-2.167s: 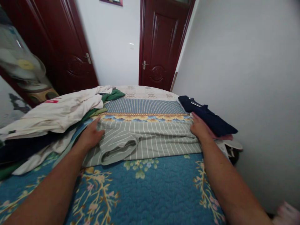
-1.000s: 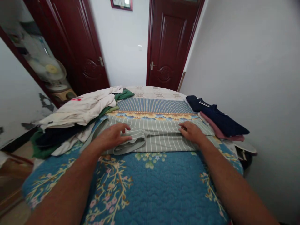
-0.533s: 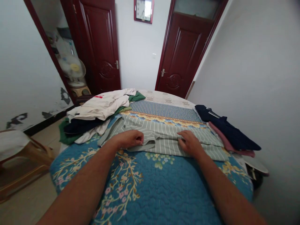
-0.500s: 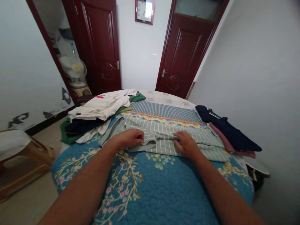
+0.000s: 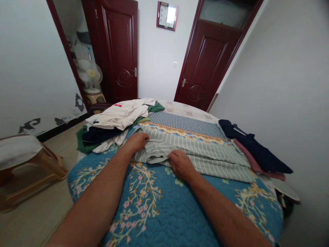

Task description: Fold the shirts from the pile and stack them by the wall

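Note:
A grey-green garment with white stripes lies stretched sideways across the bed cover; whether it is a shirt or trousers, I cannot tell. My left hand is closed on its left part, fingertips bent into the cloth. Near the front edge, beside a loose curved opening in the fabric, my right hand pinches the garment between thumb and fingers. Long creases run from there toward the garment's right end, where the layers lie flat.
A heap of clothes with a white shirt on top lies at the left. Folded navy clothing rests over a pink piece at the right. Blue floral quilted cover lies underneath. A stool stands at left.
My left hand has moved left and away from me along the garment. My right hand has come left and nearer to me, onto the opening's edge. The view has shifted slightly.

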Tool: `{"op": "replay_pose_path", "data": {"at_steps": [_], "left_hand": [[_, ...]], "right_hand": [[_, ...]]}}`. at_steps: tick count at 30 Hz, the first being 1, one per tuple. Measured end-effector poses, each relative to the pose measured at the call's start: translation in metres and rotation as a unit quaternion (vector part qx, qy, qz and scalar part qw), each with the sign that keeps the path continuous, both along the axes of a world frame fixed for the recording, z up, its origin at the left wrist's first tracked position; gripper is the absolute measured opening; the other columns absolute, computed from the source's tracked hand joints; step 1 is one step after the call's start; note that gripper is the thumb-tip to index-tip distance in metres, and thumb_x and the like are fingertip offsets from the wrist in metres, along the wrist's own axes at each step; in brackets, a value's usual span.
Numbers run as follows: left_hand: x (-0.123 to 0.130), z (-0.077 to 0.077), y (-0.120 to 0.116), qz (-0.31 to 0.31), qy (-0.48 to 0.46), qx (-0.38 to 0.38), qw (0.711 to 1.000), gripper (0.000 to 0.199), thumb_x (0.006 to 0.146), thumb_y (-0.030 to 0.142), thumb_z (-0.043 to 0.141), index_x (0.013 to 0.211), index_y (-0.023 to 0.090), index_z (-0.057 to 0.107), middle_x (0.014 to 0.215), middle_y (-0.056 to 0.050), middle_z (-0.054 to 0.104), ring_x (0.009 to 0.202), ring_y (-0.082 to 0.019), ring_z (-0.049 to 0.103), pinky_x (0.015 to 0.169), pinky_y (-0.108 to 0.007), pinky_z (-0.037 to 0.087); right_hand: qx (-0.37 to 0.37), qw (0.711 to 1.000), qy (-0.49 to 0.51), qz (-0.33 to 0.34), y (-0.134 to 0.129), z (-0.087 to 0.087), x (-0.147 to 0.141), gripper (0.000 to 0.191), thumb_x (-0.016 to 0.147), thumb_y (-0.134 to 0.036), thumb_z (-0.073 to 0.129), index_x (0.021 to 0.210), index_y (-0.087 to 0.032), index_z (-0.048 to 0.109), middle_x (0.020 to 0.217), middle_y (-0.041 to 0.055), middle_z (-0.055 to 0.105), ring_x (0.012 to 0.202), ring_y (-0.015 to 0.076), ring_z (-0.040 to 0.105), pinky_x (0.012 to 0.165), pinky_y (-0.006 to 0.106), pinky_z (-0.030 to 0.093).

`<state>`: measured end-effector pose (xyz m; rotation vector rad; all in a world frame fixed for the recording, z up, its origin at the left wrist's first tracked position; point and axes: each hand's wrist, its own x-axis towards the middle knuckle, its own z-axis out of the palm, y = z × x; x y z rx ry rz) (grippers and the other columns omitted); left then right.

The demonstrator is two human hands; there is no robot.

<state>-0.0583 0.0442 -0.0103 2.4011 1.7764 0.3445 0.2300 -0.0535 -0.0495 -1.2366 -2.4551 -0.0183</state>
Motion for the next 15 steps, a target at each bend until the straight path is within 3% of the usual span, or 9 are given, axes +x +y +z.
{"op": "replay_pose_path", "data": {"at_steps": [2, 4, 8, 12, 15], "left_hand": [[-0.001, 0.000, 0.000, -0.029, -0.003, 0.011, 1.000, 0.047, 0.085, 0.005, 0.057, 0.118, 0.026, 0.083, 0.122, -0.008, 0.081, 0.115, -0.024, 0.072, 0.103, -0.031, 0.051], [-0.002, -0.001, 0.001, -0.072, -0.007, 0.012, 0.997, 0.047, 0.083, 0.003, 0.058, 0.114, 0.027, 0.084, 0.123, -0.007, 0.080, 0.118, -0.023, 0.070, 0.106, -0.031, 0.050], [-0.004, 0.001, 0.000, -0.121, 0.007, -0.012, 0.993, 0.042, 0.080, 0.005, 0.061, 0.109, 0.024, 0.084, 0.118, -0.008, 0.079, 0.113, -0.024, 0.070, 0.102, -0.032, 0.051], [-0.001, 0.004, -0.004, -0.137, 0.020, -0.020, 0.990, 0.034, 0.082, 0.020, 0.070, 0.115, 0.020, 0.081, 0.119, -0.012, 0.077, 0.114, -0.028, 0.069, 0.100, -0.034, 0.050], [0.003, 0.005, -0.003, -0.120, -0.006, -0.012, 0.993, 0.027, 0.095, 0.038, 0.061, 0.099, 0.019, 0.080, 0.109, -0.013, 0.077, 0.104, -0.027, 0.069, 0.091, -0.034, 0.049]], "right_hand": [[-0.011, 0.999, 0.038, -0.014, 0.003, -0.002, 0.001, 0.023, 0.104, -0.020, 0.052, 0.110, -0.018, 0.074, 0.110, 0.0114, 0.073, 0.106, 0.0240, 0.063, 0.097, 0.034, 0.046], [-0.035, 0.990, 0.114, -0.068, 0.009, -0.002, 0.000, 0.027, 0.107, -0.027, 0.047, 0.103, -0.019, 0.072, 0.102, 0.0096, 0.074, 0.099, 0.0228, 0.064, 0.089, 0.032, 0.045], [-0.089, 0.929, 0.278, -0.226, 0.025, 0.002, 0.000, 0.035, 0.105, -0.036, 0.044, 0.088, -0.020, 0.069, 0.087, 0.0062, 0.074, 0.086, 0.0213, 0.066, 0.075, 0.029, 0.042], [-0.103, 0.923, 0.300, -0.216, 0.029, 0.002, -0.002, 0.031, 0.099, -0.040, 0.050, 0.087, -0.020, 0.070, 0.085, 0.0045, 0.074, 0.085, 0.0209, 0.066, 0.075, 0.029, 0.042], [-0.105, 0.923, 0.313, -0.199, 0.027, 0.000, -0.003, 0.030, 0.098, -0.042, 0.051, 0.091, -0.020, 0.071, 0.088, 0.0045, 0.075, 0.087, 0.0211, 0.068, 0.077, 0.029, 0.044]]}}
